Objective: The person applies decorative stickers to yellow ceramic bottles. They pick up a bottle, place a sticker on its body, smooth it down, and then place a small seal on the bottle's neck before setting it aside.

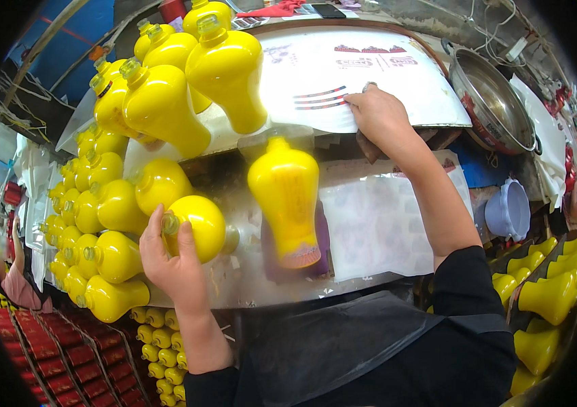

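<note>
My left hand (174,268) has its thumb and fingers around the neck of a glossy yellow bottle (201,227), whose neck faces me. My right hand (378,114) reaches over the lit white surface, fingers closed at the right end of some thin dark-and-red decal strips (320,98). Whether a strip is off the surface is hard to tell. Between my hands another yellow bottle (283,197) lies with its base toward me on a purple pad (322,237), a patterned red band around its base.
More yellow bottles (117,207) crowd the bench's left side. Others stand upside down on the white surface (431,88). A paper sheet (377,224) lies under my right forearm. To the right are a metal basin (495,95), a pale blue bucket (508,210) and racked yellow bottles (550,292).
</note>
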Motion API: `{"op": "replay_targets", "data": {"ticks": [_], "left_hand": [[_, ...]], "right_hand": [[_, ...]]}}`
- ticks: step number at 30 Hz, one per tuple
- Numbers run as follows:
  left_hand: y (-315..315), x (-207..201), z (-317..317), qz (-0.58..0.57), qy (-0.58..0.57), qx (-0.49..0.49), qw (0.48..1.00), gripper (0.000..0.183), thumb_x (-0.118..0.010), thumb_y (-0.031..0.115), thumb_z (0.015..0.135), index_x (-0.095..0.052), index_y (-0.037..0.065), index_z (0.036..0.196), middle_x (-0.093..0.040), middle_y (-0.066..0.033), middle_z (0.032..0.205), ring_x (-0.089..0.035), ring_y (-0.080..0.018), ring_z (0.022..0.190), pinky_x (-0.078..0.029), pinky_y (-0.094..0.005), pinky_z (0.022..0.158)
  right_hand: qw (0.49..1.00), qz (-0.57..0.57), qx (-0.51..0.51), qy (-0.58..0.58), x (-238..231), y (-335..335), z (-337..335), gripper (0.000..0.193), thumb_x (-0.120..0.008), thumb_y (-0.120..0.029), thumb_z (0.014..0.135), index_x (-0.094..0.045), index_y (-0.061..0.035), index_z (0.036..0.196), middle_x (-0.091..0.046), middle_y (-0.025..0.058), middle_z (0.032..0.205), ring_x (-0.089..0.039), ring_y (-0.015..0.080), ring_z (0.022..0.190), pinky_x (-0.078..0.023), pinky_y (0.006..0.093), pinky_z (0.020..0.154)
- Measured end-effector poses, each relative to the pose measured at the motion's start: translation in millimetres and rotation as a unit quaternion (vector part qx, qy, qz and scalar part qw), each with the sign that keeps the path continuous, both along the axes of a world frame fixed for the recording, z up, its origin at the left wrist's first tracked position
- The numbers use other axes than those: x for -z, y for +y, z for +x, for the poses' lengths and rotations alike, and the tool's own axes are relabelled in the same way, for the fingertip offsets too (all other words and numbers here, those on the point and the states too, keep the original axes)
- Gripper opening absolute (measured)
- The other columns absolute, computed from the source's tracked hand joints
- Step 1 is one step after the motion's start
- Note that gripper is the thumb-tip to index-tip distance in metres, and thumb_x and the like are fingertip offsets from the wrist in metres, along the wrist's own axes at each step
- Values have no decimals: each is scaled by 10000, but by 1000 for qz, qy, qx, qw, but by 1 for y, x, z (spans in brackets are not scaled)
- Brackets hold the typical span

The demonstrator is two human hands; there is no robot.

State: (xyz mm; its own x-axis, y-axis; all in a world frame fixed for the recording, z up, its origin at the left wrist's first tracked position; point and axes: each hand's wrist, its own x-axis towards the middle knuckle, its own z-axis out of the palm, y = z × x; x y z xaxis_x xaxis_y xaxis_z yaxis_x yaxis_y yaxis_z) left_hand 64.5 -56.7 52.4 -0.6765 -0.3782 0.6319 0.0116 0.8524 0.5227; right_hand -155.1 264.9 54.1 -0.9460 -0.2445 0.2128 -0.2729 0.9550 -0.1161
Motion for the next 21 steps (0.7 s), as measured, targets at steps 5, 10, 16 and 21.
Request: {"op": "replay_targets", "data": {"ticks": [5,10,16,21], "left_hand": [[-13,2,7,125,3,46,991,334,-709,-26,907,-695,-24,1241,-709,-142,1135,-662,-258,1040,-498,-357,975],[-23,-4,20,177,-21,42,983,287,-651,-37,940,-694,-32,1224,-709,-133,1141,-657,-238,1066,-490,-350,997],[-25,-11,17,142,-48,66,986,265,-622,-10,962,-679,-35,1220,-699,-141,1178,-645,-259,1120,-473,-369,1027],[-24,-18,13,44,-92,109,989,266,-597,-3,960,-663,-36,1216,-683,-166,1213,-632,-297,1155,-457,-385,1051]], "right_hand": [[999,-21,-47,-6,-5,0,12,284,-587,-184,990,-772,-111,1192,-659,187,974,-672,339,935,-534,421,853],[997,-52,-56,4,-10,-1,16,244,-590,-159,972,-769,-82,1120,-648,198,982,-677,348,925,-542,428,840],[996,-1,-85,0,-11,-5,36,214,-561,-98,941,-739,-43,1046,-626,239,982,-687,388,855,-559,462,760],[993,-43,-94,52,6,3,69,285,-549,-57,936,-714,-41,1167,-610,222,942,-693,375,823,-561,448,702]]}}
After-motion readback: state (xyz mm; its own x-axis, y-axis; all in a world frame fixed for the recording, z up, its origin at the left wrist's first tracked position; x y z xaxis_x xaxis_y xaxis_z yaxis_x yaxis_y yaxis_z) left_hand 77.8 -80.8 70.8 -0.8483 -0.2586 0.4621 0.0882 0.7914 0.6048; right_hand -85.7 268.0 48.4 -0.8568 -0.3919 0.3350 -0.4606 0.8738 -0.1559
